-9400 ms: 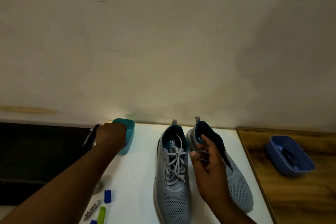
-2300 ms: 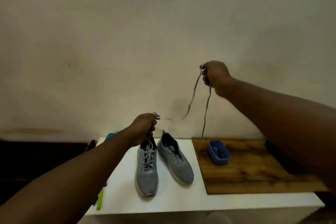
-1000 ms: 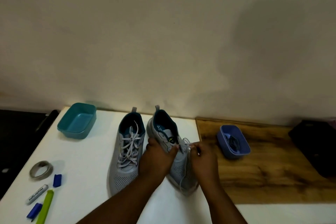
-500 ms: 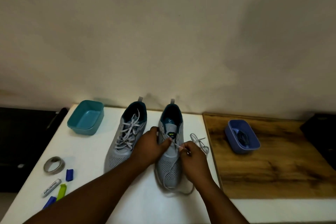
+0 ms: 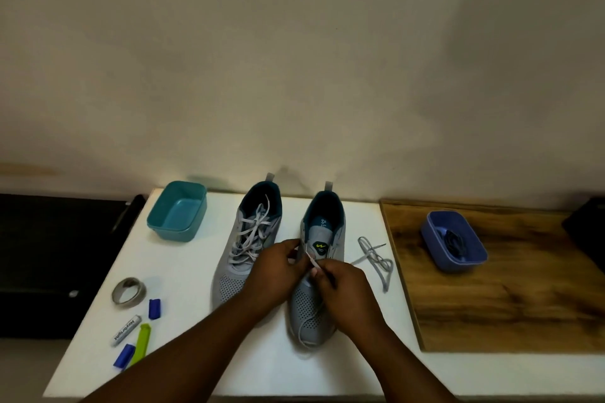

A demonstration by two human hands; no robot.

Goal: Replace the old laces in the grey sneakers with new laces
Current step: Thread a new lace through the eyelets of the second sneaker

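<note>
Two grey sneakers stand side by side on the white table point(image 5: 360, 226), toes toward me. The left sneaker point(image 5: 244, 258) is laced with a pale grey lace. Over the middle of the right sneaker point(image 5: 322, 222) my left hand point(image 5: 275, 271) grips the shoe's side by the eyelets, and my right hand point(image 5: 343, 288) pinches the tip of a light lace point(image 5: 311, 260) at the eyelets. That lace trails in a loop over the toe point(image 5: 304, 337). A loose grey lace point(image 5: 376, 258) lies on the table right of the shoe.
An empty teal tub point(image 5: 178, 211) sits at the back left. A blue tub point(image 5: 453, 244) holding dark laces rests on the wooden board point(image 5: 510, 298) at right. A tape ring point(image 5: 128, 292), markers point(image 5: 126, 335) and blue caps point(image 5: 154, 308) lie front left.
Earlier I held a lace stretched up in the air between both hands. Both hands have since come down onto the right sneaker, which was turned straight, and now work a lace tip at its eyelets.
</note>
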